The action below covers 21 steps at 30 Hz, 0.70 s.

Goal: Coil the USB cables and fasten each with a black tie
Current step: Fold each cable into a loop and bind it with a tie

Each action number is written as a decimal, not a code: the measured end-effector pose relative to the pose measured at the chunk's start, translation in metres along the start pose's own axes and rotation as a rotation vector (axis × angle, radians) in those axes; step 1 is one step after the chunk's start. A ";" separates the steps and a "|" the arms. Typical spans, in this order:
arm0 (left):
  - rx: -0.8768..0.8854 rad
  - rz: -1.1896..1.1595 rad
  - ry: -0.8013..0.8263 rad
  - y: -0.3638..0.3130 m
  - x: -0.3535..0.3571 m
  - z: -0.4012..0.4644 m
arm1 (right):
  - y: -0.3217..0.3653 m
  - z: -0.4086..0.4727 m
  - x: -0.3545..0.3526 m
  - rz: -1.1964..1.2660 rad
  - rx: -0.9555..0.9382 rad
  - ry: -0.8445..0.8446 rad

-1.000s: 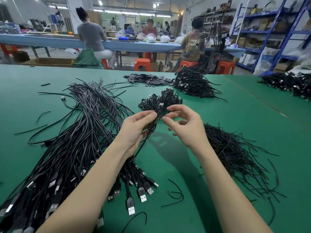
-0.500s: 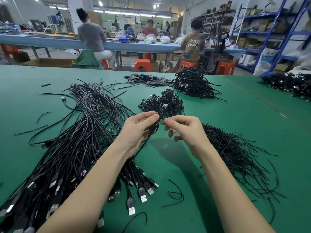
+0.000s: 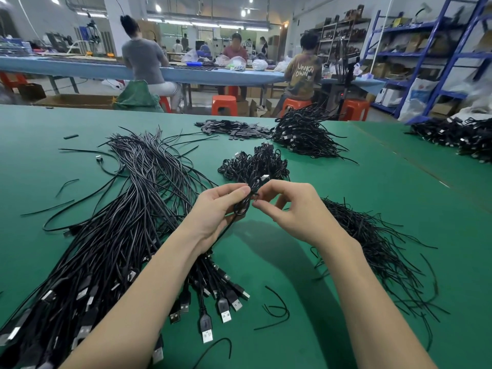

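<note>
Left hand [image 3: 213,209] gripping coiled cable [image 3: 246,199]; right hand [image 3: 295,209] pinching black tie [image 3: 255,196] against coil between fingertips.

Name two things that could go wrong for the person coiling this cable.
1. The coiled cable is held only by the fingertips of the left hand and right hand; it might spring open before a tie goes on.
2. Its loose tail hangs toward the pile of uncoiled cables and could snag there.

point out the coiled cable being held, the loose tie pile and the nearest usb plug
coiled cable [image 3: 243,202], head view, middle of the coil
tie pile [image 3: 372,241], head view, dense middle
usb plug [image 3: 207,332], head view, plug body
</note>
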<state>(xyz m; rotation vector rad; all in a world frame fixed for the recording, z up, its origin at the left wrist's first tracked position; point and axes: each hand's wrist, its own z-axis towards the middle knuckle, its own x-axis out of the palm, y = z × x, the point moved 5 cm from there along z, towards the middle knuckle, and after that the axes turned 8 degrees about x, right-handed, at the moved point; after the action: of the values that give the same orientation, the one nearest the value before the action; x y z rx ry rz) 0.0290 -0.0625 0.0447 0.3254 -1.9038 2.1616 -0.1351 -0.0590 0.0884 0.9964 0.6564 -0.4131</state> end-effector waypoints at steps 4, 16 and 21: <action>-0.001 0.032 0.007 -0.001 0.001 -0.002 | 0.003 -0.002 0.000 -0.093 -0.041 -0.043; 0.249 -0.038 -0.113 -0.002 0.010 -0.003 | -0.009 0.000 0.052 1.456 0.780 0.167; 0.283 0.001 -0.219 0.003 0.009 -0.001 | -0.015 0.001 0.066 1.644 0.900 0.194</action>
<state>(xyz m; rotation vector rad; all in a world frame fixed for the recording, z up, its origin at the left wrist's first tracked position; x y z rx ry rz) 0.0191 -0.0612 0.0445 0.6362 -1.6953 2.4883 -0.0951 -0.0692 0.0345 2.0647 -0.3926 0.9491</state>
